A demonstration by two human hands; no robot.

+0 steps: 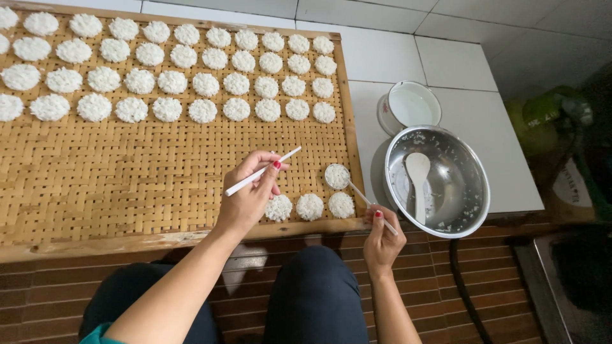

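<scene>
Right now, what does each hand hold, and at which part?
The left hand holds a thin white stick near its middle. The right hand holds a small round scoop of rice by the far end of its thin handle.

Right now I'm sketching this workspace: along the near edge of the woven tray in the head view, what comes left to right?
Left hand with white stick → three rice cakes → right hand → steel bowl.

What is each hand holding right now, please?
Left hand: closed on a thin white stick.
Right hand: closed on the handle of a small round metal scoop filled with white rice.
</scene>
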